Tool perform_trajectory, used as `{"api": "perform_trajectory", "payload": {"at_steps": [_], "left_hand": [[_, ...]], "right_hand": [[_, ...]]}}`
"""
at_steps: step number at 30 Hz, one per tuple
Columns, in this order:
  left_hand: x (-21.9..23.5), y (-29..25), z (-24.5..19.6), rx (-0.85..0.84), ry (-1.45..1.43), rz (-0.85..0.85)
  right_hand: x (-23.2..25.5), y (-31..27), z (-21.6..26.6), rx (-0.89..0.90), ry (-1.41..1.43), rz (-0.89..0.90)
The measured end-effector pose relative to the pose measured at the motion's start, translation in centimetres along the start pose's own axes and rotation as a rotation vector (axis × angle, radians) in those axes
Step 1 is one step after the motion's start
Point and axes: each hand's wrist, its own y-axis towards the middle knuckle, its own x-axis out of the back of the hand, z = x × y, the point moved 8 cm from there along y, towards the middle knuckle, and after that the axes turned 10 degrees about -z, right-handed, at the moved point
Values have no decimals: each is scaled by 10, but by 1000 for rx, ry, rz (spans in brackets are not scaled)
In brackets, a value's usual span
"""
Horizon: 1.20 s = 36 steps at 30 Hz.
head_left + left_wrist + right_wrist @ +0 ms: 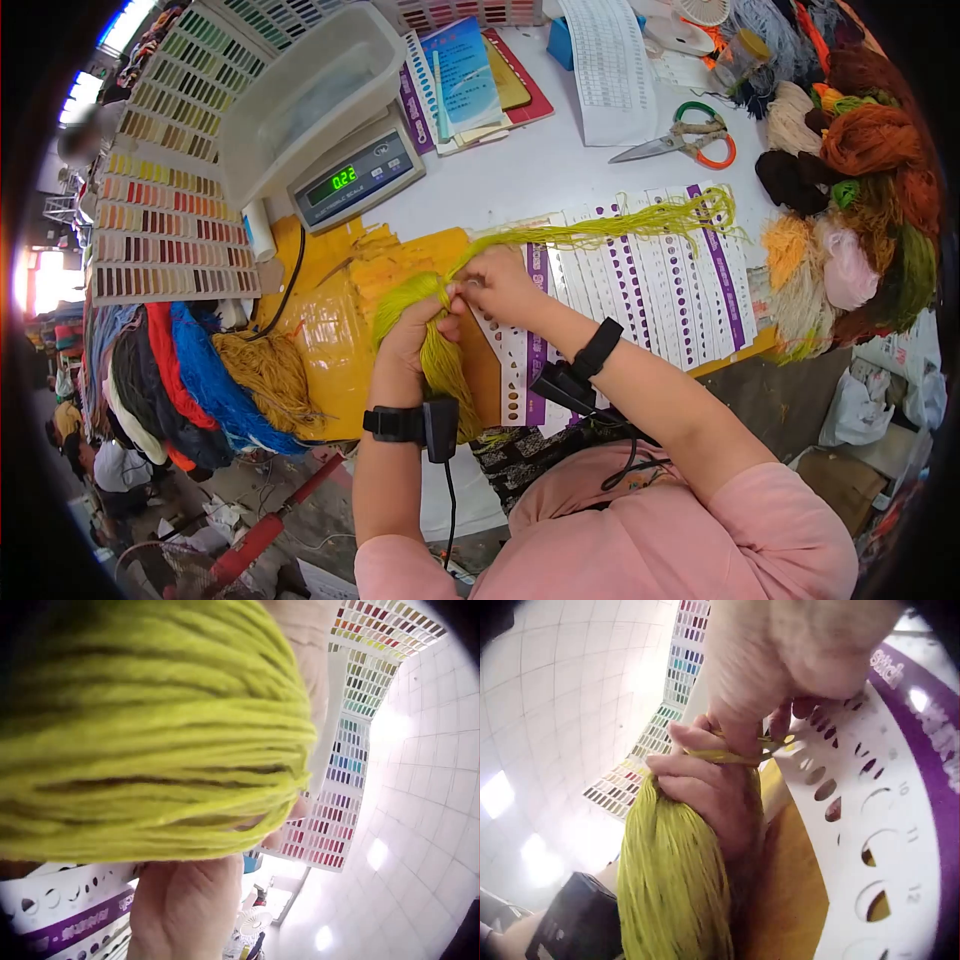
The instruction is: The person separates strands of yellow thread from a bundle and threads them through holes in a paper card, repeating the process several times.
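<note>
White desk (575, 165), lime-green stranded yarn skein (397, 302) at its near middle.
Your left grip (408, 335) curls round it, your right grip (502, 285) pinches thin green strands (724, 757); best keep tension even.

My head feed logs: left hand (408, 330), fingers curled, gripping; right hand (500, 285), pinching, close beside it; left forearm (386, 490), extended forward; right forearm (665, 395), slanting inward.
</note>
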Motion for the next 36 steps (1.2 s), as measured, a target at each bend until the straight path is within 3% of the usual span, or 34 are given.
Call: {"api": "perform_trajectory", "payload": {"at_steps": [3, 6, 7, 9, 11, 13, 14, 16, 17, 19, 22, 24, 27, 30, 32, 35, 36], "left_hand": [[19, 6, 2, 44, -115, -85], [30, 2, 1, 104, -414, -22], [29, -4, 0, 128, -523, 20], [42, -36, -22, -17, -635, 112], [80, -58, -59, -145, -694, 398], [142, -86, -96, -351, -891, 188], [169, -88, -102, -374, -880, 133], [204, -76, -101, -416, -653, -135], [218, -79, -103, -542, -586, -318], [197, -89, -100, -779, -434, -668], [119, -102, -93, -871, -307, -596], [92, -67, -64, -699, -88, -264], [49, -45, -60, -872, 461, -265], [25, -29, -62, -951, 760, -276], [19, -20, -62, -1001, 913, -282], [-11, -36, -58, -1584, 1533, -285], [-5, -28, -56, -1460, 1565, -272]], "right_hand": [[10, 0, -14, -157, 449, -182], [13, -6, -12, -389, 396, -49], [12, -5, -10, -335, 382, -35], [5, -4, -8, -227, 350, -4], [12, 0, -5, -66, 237, -85], [11, -1, 3, 50, 137, -110], [9, -2, 9, 89, 91, -100], [4, -2, 12, 87, 80, -82], [3, -1, 8, 44, 111, -74], [3, 0, 6, 56, 126, -71], [9, -4, 6, 133, 83, -75], [6, -2, 11, 107, 87, -50], [8, -3, 19, 242, 13, -112], [3, -1, 4, 52, 144, -17], [3, -1, 2, 34, 195, -23], [1, -1, 1, -1, 206, 1], [1, -1, 0, -14, 197, 13]]}}
